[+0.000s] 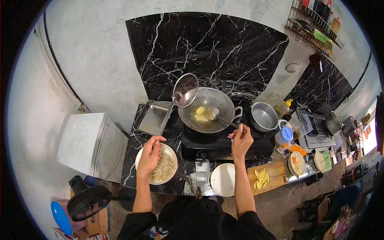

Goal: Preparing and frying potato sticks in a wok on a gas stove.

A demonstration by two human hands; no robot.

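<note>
My left hand (150, 154) grips the long handle of a metal strainer (186, 90), whose round head is over the left rim of a wok (220, 97). With my right hand (242, 141) I hold the handle of a metal spatula (214, 113), its blade down in the wok. Beside the blade, a yellow piece of food (201, 112) lies in bubbling oil. The wok sits on a black gas stove (204, 147). Under my left hand stands a bowl (175, 168) of pale sliced food (165, 166). Near my right forearm is a white bowl (222, 180).
Left of the wok is a rectangular metal tray (151, 118). To the right stand a metal pot (265, 117) and a blue-lidded pitcher (284, 135). A wooden cutting board (276, 174) bears pale yellow strips (261, 178). A black fan (88, 202) is at lower left.
</note>
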